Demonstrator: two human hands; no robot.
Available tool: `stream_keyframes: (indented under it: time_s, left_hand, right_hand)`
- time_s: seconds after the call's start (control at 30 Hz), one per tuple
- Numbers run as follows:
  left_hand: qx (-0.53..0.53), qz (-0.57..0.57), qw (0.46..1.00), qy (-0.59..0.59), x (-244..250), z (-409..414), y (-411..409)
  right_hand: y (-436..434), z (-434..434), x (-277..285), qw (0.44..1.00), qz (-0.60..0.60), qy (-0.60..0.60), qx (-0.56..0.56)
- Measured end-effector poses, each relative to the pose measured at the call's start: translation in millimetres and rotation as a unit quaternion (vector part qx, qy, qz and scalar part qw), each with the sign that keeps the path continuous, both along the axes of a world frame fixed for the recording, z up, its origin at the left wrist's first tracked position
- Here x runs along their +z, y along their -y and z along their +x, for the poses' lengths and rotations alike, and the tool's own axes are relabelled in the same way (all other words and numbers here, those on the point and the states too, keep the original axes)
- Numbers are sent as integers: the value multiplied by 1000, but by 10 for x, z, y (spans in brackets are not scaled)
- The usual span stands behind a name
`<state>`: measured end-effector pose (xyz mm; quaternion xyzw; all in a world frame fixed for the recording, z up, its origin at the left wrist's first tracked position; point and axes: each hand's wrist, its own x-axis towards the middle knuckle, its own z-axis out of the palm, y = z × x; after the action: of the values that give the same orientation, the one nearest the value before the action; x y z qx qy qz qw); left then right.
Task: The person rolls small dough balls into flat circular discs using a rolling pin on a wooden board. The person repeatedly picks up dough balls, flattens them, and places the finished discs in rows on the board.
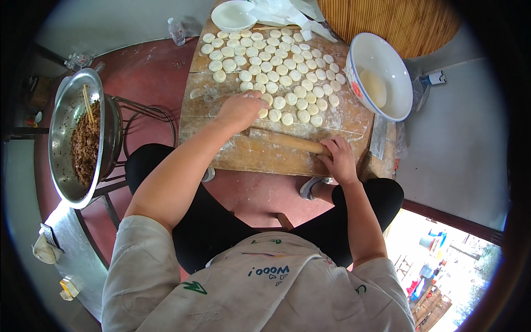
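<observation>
Many small flattened rounds of dough [278,102] lie on a floured wooden board [199,128] in front of me. My left hand [242,108] is over the near left side of these rounds, fingertips at a few of them. Whether it pinches one is hidden by the fingers. Near the board's front edge, my right hand [340,157] grips the right end of a wooden rolling pin [286,141]. The pin lies slanted on the board, its left end just below my left hand.
On my left, a metal basin [55,137] of brown minced filling [86,145] with chopsticks [88,103] rests on a stand. A large enamel bowl [396,66] holding dough [372,87] stands right. Behind are a white bowl [233,14], plastic bags [282,12] and a round slatted tray [386,25].
</observation>
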<state>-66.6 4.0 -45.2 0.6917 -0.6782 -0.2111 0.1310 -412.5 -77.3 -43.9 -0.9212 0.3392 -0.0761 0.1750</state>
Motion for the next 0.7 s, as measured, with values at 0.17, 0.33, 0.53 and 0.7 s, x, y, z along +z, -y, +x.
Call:
stream_keyframes:
  time_s: [0.17,0.33,0.53,0.7]
  left_hand:
    - [-5,-15,1000,-1,-37,11,-13]
    - [5,-6,999,31,1,-12,-3]
    - [21,26,999,-15,82,-14,2]
    - [40,45,998,-7,81,-9,-19]
  right_hand:
    - [-5,15,5,1000,-1,-6,-9]
    - [-13,14,-16,1000,-3,-11,-17]
    - [-31,46,-19,1000,-7,-19,-24]
    - [-62,101,-9,999,-19,-28,-28]
